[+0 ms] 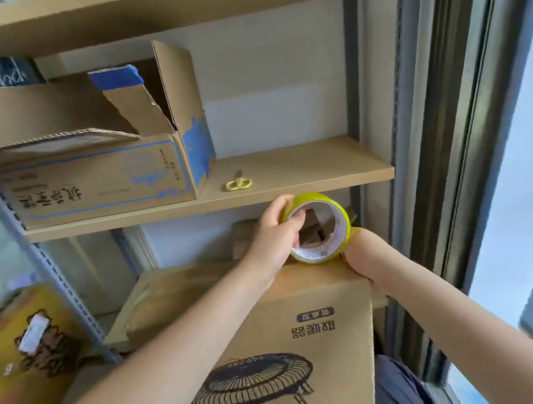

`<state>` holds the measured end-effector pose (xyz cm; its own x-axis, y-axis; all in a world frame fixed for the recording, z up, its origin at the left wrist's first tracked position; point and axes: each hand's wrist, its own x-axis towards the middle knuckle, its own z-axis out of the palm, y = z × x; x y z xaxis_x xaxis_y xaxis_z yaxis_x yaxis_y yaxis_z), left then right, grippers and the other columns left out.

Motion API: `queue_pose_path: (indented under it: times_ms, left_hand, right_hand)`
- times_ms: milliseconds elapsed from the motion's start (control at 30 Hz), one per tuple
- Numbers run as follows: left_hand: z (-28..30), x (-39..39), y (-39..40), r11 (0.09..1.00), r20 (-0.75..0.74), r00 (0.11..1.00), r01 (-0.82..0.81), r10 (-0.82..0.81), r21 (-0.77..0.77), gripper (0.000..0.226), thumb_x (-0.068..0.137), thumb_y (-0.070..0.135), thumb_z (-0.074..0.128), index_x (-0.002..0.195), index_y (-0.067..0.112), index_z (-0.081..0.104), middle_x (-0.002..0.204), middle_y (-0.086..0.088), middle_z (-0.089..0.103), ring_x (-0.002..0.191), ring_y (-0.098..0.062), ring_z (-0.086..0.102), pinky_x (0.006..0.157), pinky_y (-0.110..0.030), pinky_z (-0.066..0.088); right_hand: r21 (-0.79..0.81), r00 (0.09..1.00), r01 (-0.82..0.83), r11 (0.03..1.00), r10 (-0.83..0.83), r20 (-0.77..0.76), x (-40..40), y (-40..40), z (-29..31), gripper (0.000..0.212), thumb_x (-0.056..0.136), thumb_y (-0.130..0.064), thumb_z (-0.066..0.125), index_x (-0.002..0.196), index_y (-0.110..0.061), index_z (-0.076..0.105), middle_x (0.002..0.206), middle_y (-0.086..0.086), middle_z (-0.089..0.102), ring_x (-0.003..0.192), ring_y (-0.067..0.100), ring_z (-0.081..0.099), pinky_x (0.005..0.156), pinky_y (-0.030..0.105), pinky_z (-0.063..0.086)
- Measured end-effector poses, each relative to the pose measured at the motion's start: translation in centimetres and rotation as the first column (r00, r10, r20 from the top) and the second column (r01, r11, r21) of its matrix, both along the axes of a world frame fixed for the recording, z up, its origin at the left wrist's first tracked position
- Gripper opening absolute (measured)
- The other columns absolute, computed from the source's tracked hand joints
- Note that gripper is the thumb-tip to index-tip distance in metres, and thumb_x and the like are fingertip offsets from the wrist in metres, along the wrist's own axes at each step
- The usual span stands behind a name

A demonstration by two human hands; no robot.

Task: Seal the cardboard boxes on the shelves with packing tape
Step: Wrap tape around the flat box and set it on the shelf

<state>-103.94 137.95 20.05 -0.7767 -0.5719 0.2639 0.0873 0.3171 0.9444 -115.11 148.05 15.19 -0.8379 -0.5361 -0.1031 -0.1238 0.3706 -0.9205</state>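
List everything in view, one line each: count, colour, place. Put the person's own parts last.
Tape roll: one, yellow-green with a white core, held above the heater box's top right corner.
Heater box: one, brown with a printed heater drawing, on the lower shelf in front of the person.
Open box: one, brown with blue print, flaps up, left on the middle shelf.
Scissors: one pair, yellow handles, on the middle shelf right of the open box.
Yellow box: one, yellow with dark print, lower left.
Shelf unit: one, tan boards on grey posts.
Window: one, dark frame, right edge.
Left hand: one, grips the roll's left rim.
Right hand: one, at the roll's lower right; its fingers are hidden.
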Motion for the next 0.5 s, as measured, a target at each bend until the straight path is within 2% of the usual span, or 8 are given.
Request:
queue_pose_path:
  times_ms: [67,133,200,233,300,367,433,500]
  left_hand:
    - [1.1,1.8,-1.1,0.963,0.048,0.999,0.008,0.005,-0.269,0.029,0.094,-0.001,0.057,0.115,0.015,0.068,0.088,0.006,0.068,0.071,0.002,0.06,0.075,-0.018,0.046]
    - [3.4,5.2,-3.3,0.834,0.152,0.987,0.047,0.044,-0.55,0.043,0.091,0.001,0.059,0.122,0.03,0.07,0.113,0.016,0.07,0.097,0.005,0.062,0.088,-0.011,0.046]
    - [6.3,9.5,-6.4,0.686,0.254,0.958,0.096,0.134,-0.721,0.054,0.088,-0.003,0.055,0.122,0.036,0.069,0.1,0.024,0.067,0.091,0.013,0.057,0.077,-0.002,0.039]
    - [7.5,11.5,-8.2,0.617,0.299,0.931,0.111,0.21,-0.779,0.062,0.086,-0.007,0.051,0.122,0.04,0.067,0.087,0.021,0.063,0.082,0.011,0.055,0.069,-0.004,0.037]
    - [9.0,14.7,-11.6,0.498,0.393,0.84,0.176,0.374,-0.849,0.076,0.082,-0.013,0.043,0.125,0.047,0.062,0.076,0.009,0.047,0.072,0.002,0.048,0.06,-0.012,0.035]
    - [8.8,16.8,-14.2,0.445,0.474,0.751,0.267,0.459,-0.855,0.084,0.081,-0.015,0.037,0.131,0.05,0.057,0.079,0.004,0.04,0.071,-0.003,0.044,0.058,-0.019,0.033]
    - [7.5,18.3,-15.7,0.463,0.529,0.712,0.315,0.462,-0.829,0.086,0.083,-0.014,0.035,0.136,0.052,0.051,0.083,0.003,0.039,0.071,-0.007,0.042,0.057,-0.024,0.033]
    - [6.5,19.4,-16.2,0.498,0.529,0.733,0.299,0.427,-0.814,0.088,0.084,-0.013,0.034,0.137,0.056,0.047,0.082,0.002,0.039,0.07,-0.011,0.043,0.06,-0.028,0.035]
  right_hand:
    - [0.193,0.993,-0.019,0.981,0.041,-0.107,-0.6,0.6,-1.3,0.033,0.103,-0.009,0.036,0.127,-0.005,0.058,0.127,0.014,0.061,0.116,0.03,0.058,0.091,0.032,0.046]
    - [0.334,0.975,0.005,0.943,0.069,-0.21,-1.2,1.4,-2.1,0.035,0.105,-0.014,0.038,0.137,-0.01,0.052,0.127,0.006,0.06,0.112,0.023,0.058,0.099,0.029,0.045]
    - [0.347,0.958,0.016,0.938,0.085,-0.273,-1.6,2.0,-2.6,0.031,0.105,-0.02,0.042,0.131,-0.016,0.058,0.114,0.001,0.06,0.1,0.018,0.058,0.094,0.029,0.045]
    - [0.381,0.937,0.014,0.925,0.121,-0.327,-1.7,2.1,-2.6,0.03,0.105,-0.021,0.042,0.129,-0.018,0.06,0.114,0.001,0.062,0.1,0.018,0.058,0.095,0.03,0.046]
    - [0.483,0.86,-0.009,0.876,0.254,-0.443,-2.0,1.6,-2.7,0.032,0.105,-0.02,0.04,0.133,-0.019,0.057,0.124,0.003,0.062,0.11,0.02,0.06,0.1,0.031,0.046]
    - [0.504,0.804,-0.049,0.862,0.333,-0.492,-1.8,0.6,-2.4,0.034,0.105,-0.019,0.04,0.135,-0.02,0.055,0.131,0.004,0.06,0.116,0.021,0.058,0.102,0.031,0.043]
    - [0.482,0.785,-0.109,0.869,0.372,-0.495,-1.4,0.0,-1.8,0.031,0.105,-0.021,0.039,0.13,-0.02,0.059,0.127,0.006,0.063,0.113,0.023,0.059,0.099,0.033,0.044]
    - [0.499,0.759,-0.113,0.859,0.399,-0.515,-0.9,-0.6,-1.4,0.032,0.105,-0.018,0.039,0.132,-0.021,0.057,0.13,0.003,0.061,0.115,0.019,0.059,0.102,0.03,0.043]
